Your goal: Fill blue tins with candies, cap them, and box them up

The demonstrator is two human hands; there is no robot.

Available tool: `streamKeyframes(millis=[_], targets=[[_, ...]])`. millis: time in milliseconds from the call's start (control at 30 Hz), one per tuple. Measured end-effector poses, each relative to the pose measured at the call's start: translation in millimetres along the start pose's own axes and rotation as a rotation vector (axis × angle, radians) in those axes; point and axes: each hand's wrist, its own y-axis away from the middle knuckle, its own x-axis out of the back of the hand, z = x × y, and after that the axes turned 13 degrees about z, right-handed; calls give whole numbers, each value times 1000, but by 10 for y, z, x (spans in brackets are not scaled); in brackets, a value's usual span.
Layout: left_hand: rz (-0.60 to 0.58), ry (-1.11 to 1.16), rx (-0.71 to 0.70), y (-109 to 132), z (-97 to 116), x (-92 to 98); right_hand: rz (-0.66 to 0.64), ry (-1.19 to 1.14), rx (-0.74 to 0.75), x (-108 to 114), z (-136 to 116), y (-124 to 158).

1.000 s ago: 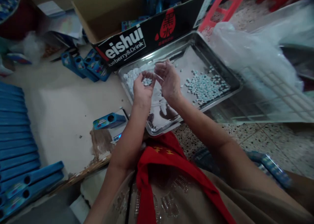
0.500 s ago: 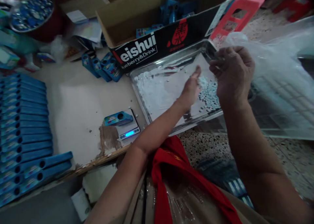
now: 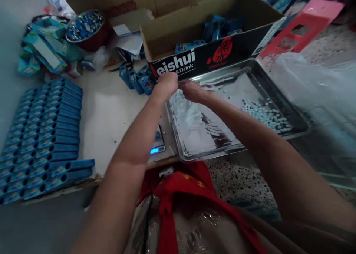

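Observation:
My left hand [image 3: 167, 84] is closed at the far left corner of the metal tray [image 3: 178, 144], right against the printed front of the carton. Close beside it is my right hand [image 3: 192, 91], fingers curled together over white pieces in that corner. What either hand holds is hidden. White sheets and powder line the tray, and small pale blue-white pellets [image 3: 267, 115] lie scattered at its right side. Left of the tray a small digital scale [image 3: 157, 150] shows a lit blue display; my left forearm covers most of it and the blue item on it.
An open carton [image 3: 203, 59] with blue packs inside stands behind the tray. Rows of blue boxes [image 3: 52, 131] fill the table's left side. Several blue boxes [image 3: 136, 79] stand by the carton. A red bowl [image 3: 93, 42] holds wrapped pieces. Clear plastic [image 3: 314, 79] and a pink stool [image 3: 308, 24] are right.
Both hands have moved left, from the pellets and the tray's right side to its far left corner, and are now close together. The view has shifted, showing more of the left side.

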Motion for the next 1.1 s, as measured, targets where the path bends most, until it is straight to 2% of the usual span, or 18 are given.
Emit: streamKeyframes(millis=[67, 133, 233, 333, 433, 533, 633, 767, 867, 967, 1100], targets=[[-61, -163, 29, -96, -4, 96, -61, 44, 51, -121, -107, -88], [-148, -316, 6, -46, -46, 176, -57, 58, 54, -221, -189, -73], [-342, -686, -171, 89, -125, 238, -47, 43, -4, -255, -202, 28], [-498, -982, -357, 106, -151, 237, -43, 18, -66, -100, -17, 115], [-584, -1119, -475, 3, -104, 204, 107, 88, -229, 131, 306, 183], [-643, -1098, -456, -106, -15, 147, 205, 258, -342, 247, 554, 255], [-636, -1054, -434, -128, 54, 62, 127, 364, -232, 203, 584, 294], [-594, -1093, -398, -37, 72, -19, 51, 431, -121, 82, 430, 221], [-706, -990, -306, 20, 65, 4, -46, 382, -90, 84, 332, 146], [-804, -801, -236, 33, 45, 53, -120, 240, -110, 214, 337, 186], [-689, -893, -303, 72, -45, 32, -96, 171, -174, 441, 521, 437]])
